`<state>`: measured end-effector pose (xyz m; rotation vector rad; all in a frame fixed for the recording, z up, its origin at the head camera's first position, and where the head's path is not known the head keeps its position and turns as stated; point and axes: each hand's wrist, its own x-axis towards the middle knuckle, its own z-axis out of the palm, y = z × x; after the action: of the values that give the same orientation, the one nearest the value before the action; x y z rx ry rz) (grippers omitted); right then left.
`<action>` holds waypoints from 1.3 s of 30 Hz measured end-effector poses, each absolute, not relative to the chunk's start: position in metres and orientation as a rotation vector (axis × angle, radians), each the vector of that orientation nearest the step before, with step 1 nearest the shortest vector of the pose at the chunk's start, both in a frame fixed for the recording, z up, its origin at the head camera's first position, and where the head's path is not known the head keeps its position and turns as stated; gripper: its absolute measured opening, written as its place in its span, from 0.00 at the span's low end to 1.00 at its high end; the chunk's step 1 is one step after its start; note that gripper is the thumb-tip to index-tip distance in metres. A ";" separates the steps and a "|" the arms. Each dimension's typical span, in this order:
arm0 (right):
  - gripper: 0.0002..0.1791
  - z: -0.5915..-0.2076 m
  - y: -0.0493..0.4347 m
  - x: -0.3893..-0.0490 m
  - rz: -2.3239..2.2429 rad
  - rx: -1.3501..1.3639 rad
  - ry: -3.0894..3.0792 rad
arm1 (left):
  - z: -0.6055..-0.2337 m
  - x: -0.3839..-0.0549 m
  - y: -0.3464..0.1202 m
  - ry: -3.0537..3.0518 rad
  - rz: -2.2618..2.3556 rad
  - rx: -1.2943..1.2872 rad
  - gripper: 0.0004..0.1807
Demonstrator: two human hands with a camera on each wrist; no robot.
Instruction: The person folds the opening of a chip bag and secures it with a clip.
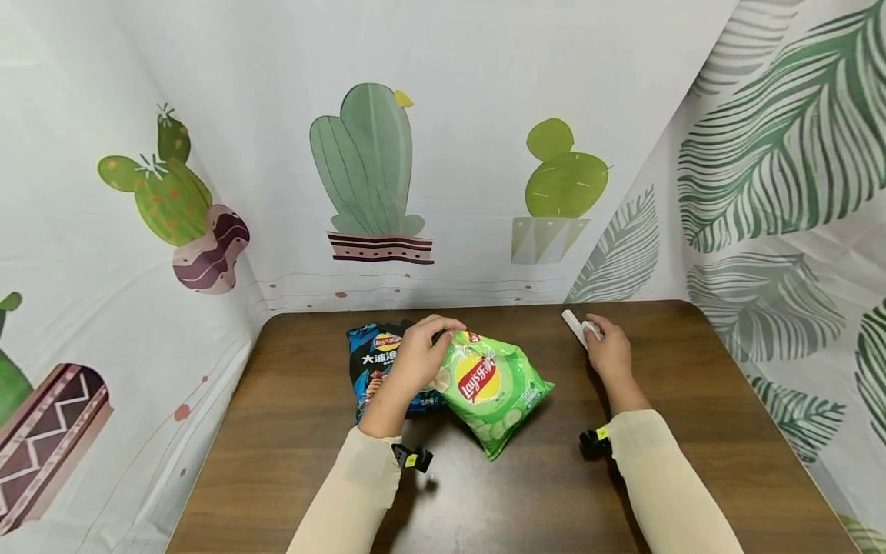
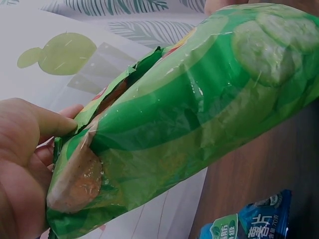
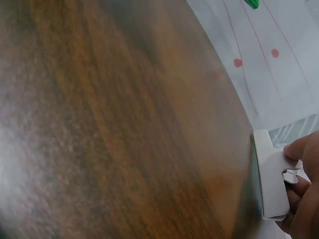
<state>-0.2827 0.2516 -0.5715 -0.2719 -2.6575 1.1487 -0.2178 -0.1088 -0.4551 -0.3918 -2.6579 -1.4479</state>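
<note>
L hand (image 1: 414, 355) pinches top of green chip bag (image 1: 494, 385) over mid-counter (image 1: 277, 462), long axis slanting to near R corner, mouth (image 2: 113, 95) beside L hand; R hand (image 1: 609, 350), farther from mouth, grips white bar (image 1: 573, 326) near back edge

Glare whitens the counter (image 1: 277, 462) toward its near edge; a soft shadow lies beside the left sleeve (image 1: 353, 492); glints dot the green bag (image 2: 164, 129). The right wrist view is blurred, the left dim.
</note>
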 end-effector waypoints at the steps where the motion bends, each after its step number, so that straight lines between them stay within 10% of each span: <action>1: 0.22 -0.571 0.252 -0.282 1.159 -0.276 -2.654 | -0.455 -0.218 -0.109 -2.659 -1.445 -0.393 0.12; 39: 0.22 -0.522 0.227 -0.267 1.594 -0.283 -2.502 | -0.456 -0.220 -0.108 -2.647 -1.452 -0.401 0.11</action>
<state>-0.2666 0.2269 -0.5221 -0.2830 -2.5019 1.5942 -0.2198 -0.1078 -0.4561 -0.4005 -2.6466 -1.4522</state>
